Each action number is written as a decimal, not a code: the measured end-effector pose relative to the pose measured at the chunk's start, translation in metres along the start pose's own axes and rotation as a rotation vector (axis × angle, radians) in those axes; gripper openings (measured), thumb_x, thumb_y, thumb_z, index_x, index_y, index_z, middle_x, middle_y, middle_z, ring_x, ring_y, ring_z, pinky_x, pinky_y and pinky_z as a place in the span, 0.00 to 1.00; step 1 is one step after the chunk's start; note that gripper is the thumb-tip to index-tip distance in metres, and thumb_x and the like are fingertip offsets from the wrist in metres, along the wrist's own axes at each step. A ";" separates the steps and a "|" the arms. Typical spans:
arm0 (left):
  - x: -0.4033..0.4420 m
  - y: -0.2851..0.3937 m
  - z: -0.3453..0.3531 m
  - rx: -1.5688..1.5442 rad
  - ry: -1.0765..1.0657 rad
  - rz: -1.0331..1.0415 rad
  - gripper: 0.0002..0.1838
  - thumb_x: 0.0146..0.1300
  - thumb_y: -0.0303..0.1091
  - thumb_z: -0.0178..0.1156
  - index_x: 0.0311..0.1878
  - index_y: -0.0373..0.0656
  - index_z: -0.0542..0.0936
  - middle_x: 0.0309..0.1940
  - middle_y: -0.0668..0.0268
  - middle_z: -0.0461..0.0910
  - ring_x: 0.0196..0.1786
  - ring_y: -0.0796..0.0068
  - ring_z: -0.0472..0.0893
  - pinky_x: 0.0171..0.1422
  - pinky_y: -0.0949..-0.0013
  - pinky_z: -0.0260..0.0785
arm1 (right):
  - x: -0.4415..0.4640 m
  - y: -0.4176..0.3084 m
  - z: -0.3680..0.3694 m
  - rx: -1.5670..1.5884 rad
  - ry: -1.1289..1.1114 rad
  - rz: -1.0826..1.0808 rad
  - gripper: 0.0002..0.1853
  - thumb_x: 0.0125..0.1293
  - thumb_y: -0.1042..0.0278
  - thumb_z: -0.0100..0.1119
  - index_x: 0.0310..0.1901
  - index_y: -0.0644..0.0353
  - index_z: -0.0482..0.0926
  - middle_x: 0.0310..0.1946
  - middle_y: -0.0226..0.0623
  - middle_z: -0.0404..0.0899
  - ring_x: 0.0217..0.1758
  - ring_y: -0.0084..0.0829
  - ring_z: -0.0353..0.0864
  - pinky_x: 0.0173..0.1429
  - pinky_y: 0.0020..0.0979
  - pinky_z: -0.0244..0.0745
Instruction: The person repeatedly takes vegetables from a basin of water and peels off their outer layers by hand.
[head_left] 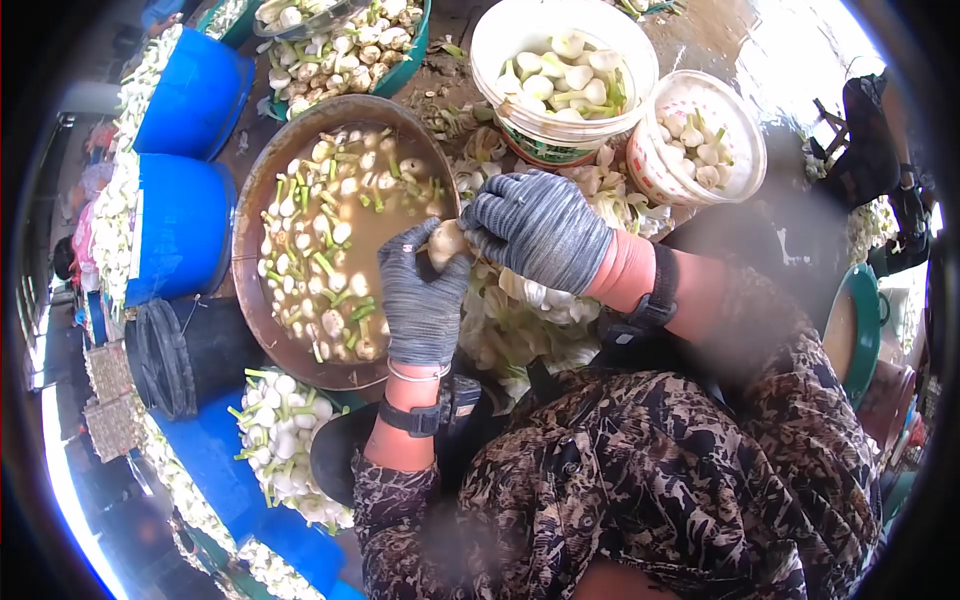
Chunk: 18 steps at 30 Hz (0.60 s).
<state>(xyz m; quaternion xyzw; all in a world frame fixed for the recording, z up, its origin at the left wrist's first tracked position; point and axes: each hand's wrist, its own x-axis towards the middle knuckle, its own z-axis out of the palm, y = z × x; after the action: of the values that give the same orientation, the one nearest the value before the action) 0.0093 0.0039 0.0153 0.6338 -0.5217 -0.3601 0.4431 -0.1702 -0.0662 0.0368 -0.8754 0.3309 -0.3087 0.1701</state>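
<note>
A pale garlic bulb (446,243) is held between my two gloved hands, just above the right rim of a wide rusty pan (243,230). My left hand (425,300), in a grey knitted glove, grips it with thumb and fingers from the left. From the right, my right hand (540,228) has its fingers curled and pinched against the bulb's side; its fingertips are partly hidden. Murky water (385,235) fills the pan, with many white bulbs and short green stems floating in it. Loose papery skins (520,325) lie under my hands.
Beyond my hands stand a white bucket (485,50) of trimmed bulbs and a smaller white tub (745,165). A green basin (418,60) holds untrimmed bulbs. Blue tubs (185,225) and a black bucket (165,355) line the left. Another person (870,140) is at the right.
</note>
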 end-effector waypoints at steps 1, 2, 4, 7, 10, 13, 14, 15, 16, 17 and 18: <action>0.001 -0.003 0.001 0.108 0.003 0.067 0.23 0.59 0.23 0.65 0.58 0.38 0.72 0.52 0.62 0.73 0.57 0.70 0.75 0.64 0.65 0.68 | 0.000 -0.002 0.000 -0.072 -0.045 0.020 0.09 0.59 0.60 0.63 0.35 0.56 0.80 0.33 0.39 0.78 0.37 0.43 0.81 0.41 0.42 0.76; 0.002 -0.005 0.001 0.217 0.007 0.133 0.22 0.57 0.23 0.66 0.56 0.38 0.74 0.50 0.61 0.72 0.57 0.69 0.74 0.65 0.64 0.67 | 0.001 -0.003 0.000 -0.143 -0.091 0.040 0.09 0.58 0.61 0.63 0.35 0.56 0.80 0.33 0.39 0.78 0.38 0.43 0.81 0.41 0.42 0.76; 0.001 -0.005 0.000 0.219 -0.005 0.164 0.23 0.57 0.24 0.66 0.56 0.39 0.74 0.50 0.61 0.72 0.57 0.68 0.74 0.66 0.63 0.67 | 0.002 -0.003 0.000 -0.129 -0.098 0.048 0.09 0.56 0.62 0.64 0.34 0.57 0.79 0.32 0.40 0.78 0.37 0.44 0.81 0.41 0.42 0.76; 0.000 0.006 -0.004 0.136 -0.061 0.138 0.23 0.60 0.24 0.65 0.59 0.38 0.73 0.53 0.62 0.73 0.58 0.70 0.74 0.67 0.65 0.66 | 0.002 0.001 0.003 0.168 0.117 0.127 0.03 0.55 0.74 0.61 0.32 0.60 0.77 0.24 0.44 0.76 0.29 0.47 0.78 0.35 0.42 0.72; -0.006 0.022 -0.010 -0.039 -0.119 0.070 0.23 0.66 0.30 0.62 0.64 0.39 0.72 0.57 0.64 0.75 0.58 0.73 0.75 0.66 0.68 0.67 | 0.008 0.035 0.008 0.169 0.132 0.419 0.08 0.59 0.64 0.62 0.32 0.60 0.79 0.25 0.45 0.80 0.31 0.49 0.81 0.37 0.42 0.76; -0.002 0.010 -0.019 -0.172 -0.114 0.058 0.23 0.67 0.31 0.61 0.64 0.40 0.72 0.56 0.64 0.76 0.58 0.73 0.75 0.64 0.69 0.69 | 0.011 0.061 -0.005 0.160 0.187 0.407 0.06 0.61 0.68 0.60 0.32 0.61 0.79 0.24 0.47 0.80 0.29 0.48 0.81 0.35 0.40 0.76; -0.002 0.010 -0.020 -0.172 -0.106 0.061 0.23 0.67 0.31 0.61 0.64 0.40 0.72 0.56 0.64 0.76 0.58 0.73 0.75 0.64 0.69 0.69 | 0.013 0.060 -0.009 0.187 0.233 0.336 0.05 0.62 0.69 0.60 0.34 0.61 0.80 0.25 0.46 0.80 0.29 0.47 0.81 0.35 0.40 0.76; -0.003 0.012 -0.018 -0.162 -0.090 0.028 0.23 0.67 0.31 0.60 0.64 0.40 0.72 0.56 0.64 0.76 0.57 0.73 0.76 0.64 0.69 0.69 | 0.008 0.054 -0.011 0.280 0.223 0.306 0.05 0.62 0.69 0.60 0.37 0.60 0.80 0.27 0.45 0.81 0.30 0.46 0.81 0.36 0.39 0.77; -0.003 0.017 -0.017 -0.154 -0.075 -0.006 0.22 0.68 0.31 0.60 0.64 0.40 0.72 0.56 0.65 0.76 0.57 0.73 0.76 0.64 0.69 0.69 | 0.007 0.030 -0.022 0.372 0.210 0.276 0.06 0.62 0.70 0.60 0.39 0.59 0.81 0.29 0.44 0.82 0.32 0.45 0.82 0.37 0.38 0.77; -0.004 0.020 -0.015 -0.154 -0.085 -0.020 0.22 0.68 0.32 0.60 0.63 0.39 0.73 0.56 0.64 0.77 0.57 0.73 0.76 0.65 0.68 0.68 | 0.006 0.015 -0.026 0.244 0.126 0.221 0.08 0.63 0.68 0.60 0.43 0.58 0.81 0.32 0.43 0.83 0.34 0.44 0.83 0.40 0.37 0.79; -0.004 0.021 -0.014 -0.154 -0.088 -0.023 0.22 0.68 0.32 0.60 0.63 0.39 0.73 0.56 0.64 0.77 0.57 0.73 0.76 0.65 0.68 0.68 | 0.004 0.004 -0.025 0.192 0.089 0.123 0.09 0.62 0.66 0.62 0.43 0.57 0.81 0.32 0.41 0.81 0.36 0.43 0.83 0.41 0.38 0.79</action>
<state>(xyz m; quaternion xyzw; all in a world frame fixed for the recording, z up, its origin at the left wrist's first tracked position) 0.0139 0.0090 0.0394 0.5872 -0.5042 -0.4316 0.4633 -0.1864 -0.0746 0.0554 -0.8185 0.3601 -0.3663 0.2573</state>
